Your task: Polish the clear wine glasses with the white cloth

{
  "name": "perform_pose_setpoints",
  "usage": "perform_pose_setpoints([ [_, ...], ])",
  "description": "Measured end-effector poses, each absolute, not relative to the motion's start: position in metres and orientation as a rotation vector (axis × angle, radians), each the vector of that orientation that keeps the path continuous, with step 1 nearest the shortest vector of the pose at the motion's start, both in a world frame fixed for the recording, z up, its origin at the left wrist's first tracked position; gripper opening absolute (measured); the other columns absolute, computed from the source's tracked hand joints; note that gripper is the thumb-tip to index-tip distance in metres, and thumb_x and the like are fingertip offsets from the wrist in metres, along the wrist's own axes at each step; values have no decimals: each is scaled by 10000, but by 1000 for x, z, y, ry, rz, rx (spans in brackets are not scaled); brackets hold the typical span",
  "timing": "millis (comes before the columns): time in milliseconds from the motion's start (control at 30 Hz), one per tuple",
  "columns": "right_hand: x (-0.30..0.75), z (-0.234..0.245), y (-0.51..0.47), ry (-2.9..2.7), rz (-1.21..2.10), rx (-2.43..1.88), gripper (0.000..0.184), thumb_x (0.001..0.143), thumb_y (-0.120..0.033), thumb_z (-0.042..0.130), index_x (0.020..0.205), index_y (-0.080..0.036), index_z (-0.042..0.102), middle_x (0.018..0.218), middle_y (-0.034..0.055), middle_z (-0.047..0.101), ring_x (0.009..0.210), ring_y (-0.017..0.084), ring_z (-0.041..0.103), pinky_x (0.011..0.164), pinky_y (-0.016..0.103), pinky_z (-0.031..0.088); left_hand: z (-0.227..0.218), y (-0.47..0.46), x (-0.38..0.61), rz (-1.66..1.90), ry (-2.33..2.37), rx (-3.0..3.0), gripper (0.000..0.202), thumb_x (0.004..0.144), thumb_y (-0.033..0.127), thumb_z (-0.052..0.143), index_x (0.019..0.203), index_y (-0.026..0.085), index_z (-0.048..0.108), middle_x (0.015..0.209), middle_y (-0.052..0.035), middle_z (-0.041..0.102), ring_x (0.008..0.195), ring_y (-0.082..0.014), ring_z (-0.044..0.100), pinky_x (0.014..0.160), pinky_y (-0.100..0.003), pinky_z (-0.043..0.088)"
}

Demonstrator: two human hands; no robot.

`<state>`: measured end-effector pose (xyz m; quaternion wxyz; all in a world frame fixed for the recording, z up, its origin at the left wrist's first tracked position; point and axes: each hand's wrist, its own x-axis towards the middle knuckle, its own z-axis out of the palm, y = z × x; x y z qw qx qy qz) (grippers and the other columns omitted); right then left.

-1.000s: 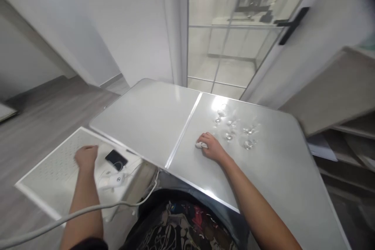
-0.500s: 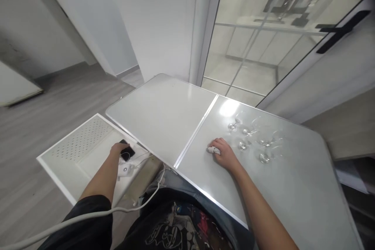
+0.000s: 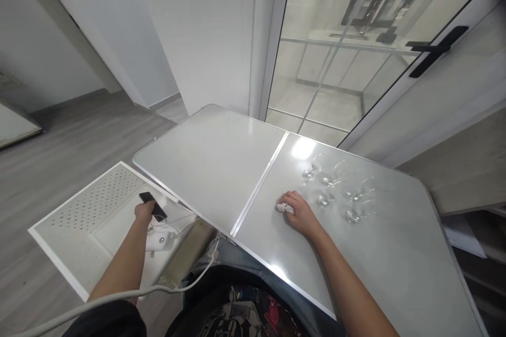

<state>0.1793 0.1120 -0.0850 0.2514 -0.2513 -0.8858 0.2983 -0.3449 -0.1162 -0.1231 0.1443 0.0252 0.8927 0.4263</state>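
My left hand is closed round a black phone, held just above a low white perforated panel. A thin white cable runs from the phone to a white charger lying on the panel. My right hand rests on the grey folding table, fingers closed on a small crumpled white cloth. Several clear stemmed glasses lie on the table just right of that hand.
A glass door with a black handle stands behind the table. A thick white cable crosses in front of my body. Wooden floor lies to the left, shelving at the right edge.
My left hand reached to the black phone on the panel and picked it up. My right hand stayed on the cloth. The view swung a little.
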Motion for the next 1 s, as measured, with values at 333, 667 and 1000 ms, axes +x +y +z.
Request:
perform_pose_setpoints([
  [333,179,-85,112,-2410,823,-696,401,644,26,455,897,-233,628,914,48,639,897,249,535,826,389,443,-68,-123,-341,2222,1740,14,179,739,147,609,913,117,638,823,-64,699,903,-231,697,892,-398,596],
  [667,179,-85,112,-2402,831,-682,393,649,8,451,896,-237,634,913,54,645,890,253,541,837,410,448,44,-91,-246,1851,1348,167,330,820,365,671,1005,92,698,921,-122,740,804,-263,710,785,-437,632],
  [1000,179,-83,111,-2409,803,-683,389,671,19,456,907,-230,639,915,55,648,892,246,547,835,400,446,73,-53,-136,1621,1007,359,876,873,841,353,1200,93,672,988,-186,755,836,-315,748,795,-513,627],
])
